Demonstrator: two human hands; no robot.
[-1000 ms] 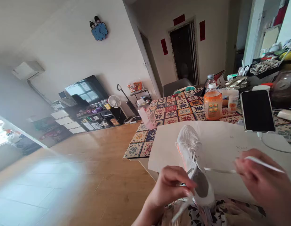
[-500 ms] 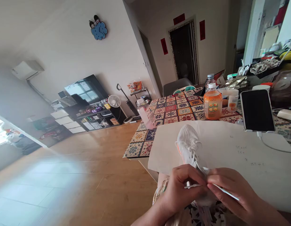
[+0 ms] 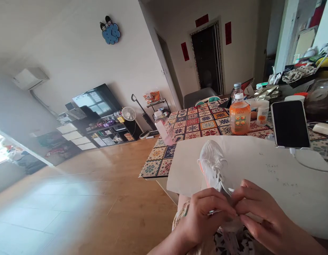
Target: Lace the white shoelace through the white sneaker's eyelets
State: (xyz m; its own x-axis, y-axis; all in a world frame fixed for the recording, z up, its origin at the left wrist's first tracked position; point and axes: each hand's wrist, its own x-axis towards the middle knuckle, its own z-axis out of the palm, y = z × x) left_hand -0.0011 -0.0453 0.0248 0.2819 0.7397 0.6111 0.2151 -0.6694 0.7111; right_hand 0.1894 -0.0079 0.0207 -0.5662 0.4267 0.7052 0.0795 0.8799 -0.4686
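A white sneaker (image 3: pixel 211 154) points away from me on the white sheet (image 3: pixel 248 159), with a trace of pink-orange along its left side. White shoelace (image 3: pixel 224 187) runs loosely from its eyelets back towards my hands. My left hand (image 3: pixel 203 214), just behind the sneaker, is closed with its fingertips pinching the shoelace. Fingers of my right hand (image 3: pixel 264 214) are bent and pinched beside it, meeting the left fingertips on the lace. Most of the lace between the hands is hidden, as is the shoe's heel.
A phone (image 3: pixel 291 124) stands in a holder at the right, its cable on the sheet. An orange drink bottle (image 3: pixel 240 117), a clear cup (image 3: pixel 262 115) and a pink bottle (image 3: pixel 165 129) stand on the patterned tablecloth (image 3: pixel 198 122). Clutter fills the far right.
The right fingers have shifted and risen slightly, and the strip of lace that stuck out below them is now out of sight. The sneaker stays put.
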